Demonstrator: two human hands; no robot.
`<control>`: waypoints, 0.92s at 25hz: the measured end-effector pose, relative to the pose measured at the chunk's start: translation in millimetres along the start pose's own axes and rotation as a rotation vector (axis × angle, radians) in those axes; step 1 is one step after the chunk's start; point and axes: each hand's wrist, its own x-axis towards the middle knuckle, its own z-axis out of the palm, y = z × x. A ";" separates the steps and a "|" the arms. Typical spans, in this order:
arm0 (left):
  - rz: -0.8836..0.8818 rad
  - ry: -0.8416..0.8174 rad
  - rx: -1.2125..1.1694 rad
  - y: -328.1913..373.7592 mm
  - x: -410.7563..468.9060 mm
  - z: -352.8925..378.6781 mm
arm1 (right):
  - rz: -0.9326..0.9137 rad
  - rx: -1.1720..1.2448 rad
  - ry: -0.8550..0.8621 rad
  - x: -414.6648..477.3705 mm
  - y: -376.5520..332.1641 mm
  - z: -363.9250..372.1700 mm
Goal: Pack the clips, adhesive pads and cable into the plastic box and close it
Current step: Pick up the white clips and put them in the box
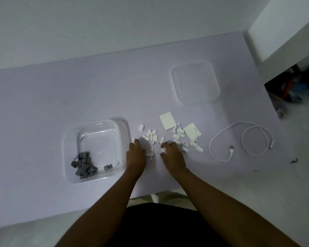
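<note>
While our right hand [173, 155] curls fingers and thumb round one or two of the white clips [152, 136], small blocky plastic pieces showing between the fingertips, our left hand [136, 154] lies knuckles up just beside it. Its fingers are bent down onto the table [61, 95], and we cannot tell whether they grasp anything. A few tiny white bits lie between the two hands, too blurred to name.

More white clips are scattered just beyond the fingertips and off to the right, some lying against two pads [166, 120], flat pale squares with a matt face. Further right, a thin white cable [231, 150] lies in loose loops, apart from the clips, with one plug inside a loop.

Left of our left hand stands the box [122, 132], clear glossy plastic, square with rounded corners and open. Grey clips [83, 164] are heaped in its near left corner, with one or two apart along the near wall. A clear lid [194, 82] of the same rounded shape lies flat well beyond the pads, its outline faint against the smooth lilac table. Past the table's right edge, dim clutter on the floor is cut off by the frame.
</note>
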 end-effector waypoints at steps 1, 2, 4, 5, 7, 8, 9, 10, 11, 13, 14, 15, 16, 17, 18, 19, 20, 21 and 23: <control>-0.030 0.007 -0.043 1.1 -1.1 0.1 | -0.025 0.007 0.005 1.7 1.9 0.0; -0.060 0.014 -0.089 1.7 -1.2 -0.1 | -0.036 0.033 0.015 3.4 3.3 0.1; -0.094 0.021 -0.153 4.1 -0.9 -2.3 | 0.033 0.201 0.037 5.4 1.2 -4.0; -0.089 0.025 -0.176 6.0 0.2 -4.0 | 0.097 0.339 0.051 6.2 -1.4 -9.6; -0.046 0.027 -0.241 12.7 7.5 -9.5 | 0.220 0.674 0.044 10.4 -6.0 -26.0; -0.034 0.014 -0.297 17.5 12.2 -14.3 | 0.268 0.835 -0.004 14.0 -8.0 -35.1; -0.047 -0.011 -0.400 22.7 17.0 -20.7 | 0.306 0.973 -0.077 18.0 -10.3 -43.9; -0.095 -0.057 -0.577 26.4 22.8 -26.6 | 0.342 1.098 -0.159 21.3 -12.7 -52.9; -0.177 -0.117 -0.802 30.4 27.4 -33.5 | 0.387 1.219 -0.233 23.8 -15.1 -60.9; -0.330 -0.255 -1.226 39.2 34.7 -45.1 | 0.479 1.415 -0.339 28.9 -14.5 -75.2; -0.380 -0.302 -1.361 40.7 38.8 -49.5 | 0.506 1.488 -0.386 30.5 -14.3 -80.4; -0.415 -0.329 -1.426 41.6 43.9 -52.2 | 0.514 1.548 -0.430 31.6 -14.4 -84.9; -0.437 -0.346 -1.445 41.0 49.7 -51.9 | 0.509 1.591 -0.467 32.4 -13.7 -88.4; -0.445 -0.365 -1.432 40.4 53.8 -51.4 | 0.501 1.624 -0.495 32.7 -12.5 -91.4; -0.455 -0.379 -1.397 40.2 57.2 -49.9 | 0.493 1.645 -0.516 32.7 -10.4 -93.4; -0.462 -0.385 -1.353 39.9 59.7 -48.2 | 0.484 1.661 -0.539 32.1 -8.6 -95.1; -0.460 -0.392 -1.292 40.0 61.8 -46.3 | 0.477 1.669 -0.559 31.6 -6.2 -96.3; -0.447 -0.392 -1.203 41.3 62.2 -45.6 | 0.470 1.669 -0.576 30.9 -4.2 -97.3; -0.394 -0.335 -0.957 42.0 65.3 -39.3 | 0.482 1.637 -0.582 30.4 0.1 -99.9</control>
